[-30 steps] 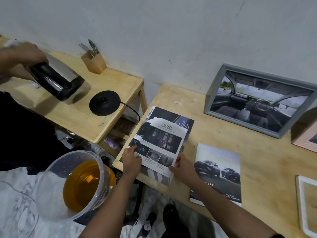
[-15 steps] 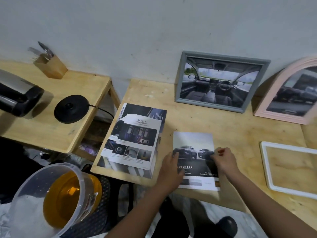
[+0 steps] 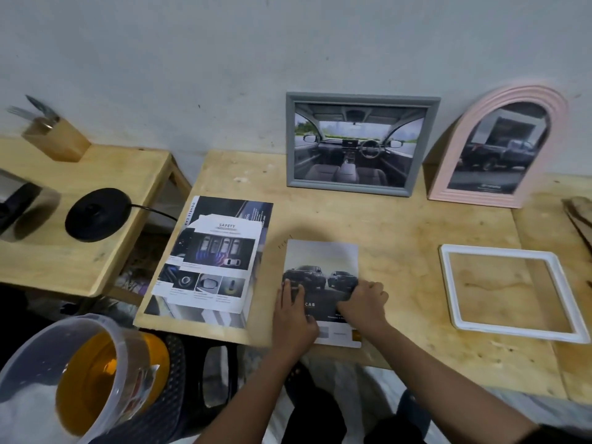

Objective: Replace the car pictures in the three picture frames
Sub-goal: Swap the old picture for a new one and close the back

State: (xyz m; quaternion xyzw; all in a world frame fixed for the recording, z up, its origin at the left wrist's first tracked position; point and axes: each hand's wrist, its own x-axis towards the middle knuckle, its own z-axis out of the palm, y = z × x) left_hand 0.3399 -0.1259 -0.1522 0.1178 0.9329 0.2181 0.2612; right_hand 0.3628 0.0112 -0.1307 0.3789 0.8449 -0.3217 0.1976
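A printed car picture (image 3: 321, 258) showing two pickups lies flat near the front edge of the wooden table (image 3: 400, 229). My left hand (image 3: 293, 315) presses straight fingers on its left side. My right hand (image 3: 365, 302) has curled fingers gripping its right edge. A grey frame (image 3: 362, 98) with a car-interior picture leans on the wall. Beside it stands a pink arched frame (image 3: 525, 91) holding a truck picture. An empty white frame (image 3: 499, 252) lies flat on the right.
A stack of car brochures (image 3: 217, 257) lies left of the picture. The lower side table (image 3: 80, 261) carries a black kettle base (image 3: 96, 214), a steel kettle (image 3: 19, 209) and a cutlery block (image 3: 56, 141). A clear bucket (image 3: 38, 373) sits bottom left.
Both my hands left the brochure stack and settled on the car picture. The view swung right, so all three frames show. Another person's hand holding the kettle is gone from view.
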